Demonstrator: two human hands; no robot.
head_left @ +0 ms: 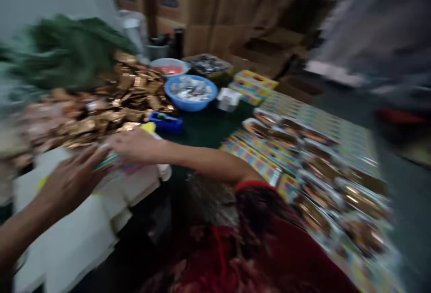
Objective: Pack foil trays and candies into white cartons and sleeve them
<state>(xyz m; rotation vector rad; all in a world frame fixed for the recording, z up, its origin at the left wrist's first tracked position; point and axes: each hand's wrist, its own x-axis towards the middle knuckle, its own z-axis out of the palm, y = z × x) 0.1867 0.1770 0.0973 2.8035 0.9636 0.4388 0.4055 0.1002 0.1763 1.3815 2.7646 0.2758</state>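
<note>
The left hand [69, 185] is hovering at near left with its fingers spread apart, not clenched, just over a pile of white sheets [77, 239]. A second hand [129, 145] is stretching in from the right on a bare arm with a red cuff, its fingers lying flat and reaching toward a striped card [107, 163] between the two hands. Blur hides whether it is grasping the card, and whose arm it is cannot be told.

A heap of gold sachets [134, 89] is lying loose at far left, with a paler heap beside it on the left. Many filled blister cards [336, 181] are lying in overlapping rows on the right, and more flat printed cards [254, 84] are stacked toward the far side. So a large share of the sachets is sitting unpacked while many cards are already filled.

A blue bowl [188, 107] holding silvery pieces is standing beyond the heap, just beside a blue tape dispenser [166, 122] on the dark table [208, 127]. Cardboard boxes [215, 1] are rising behind everything.
</note>
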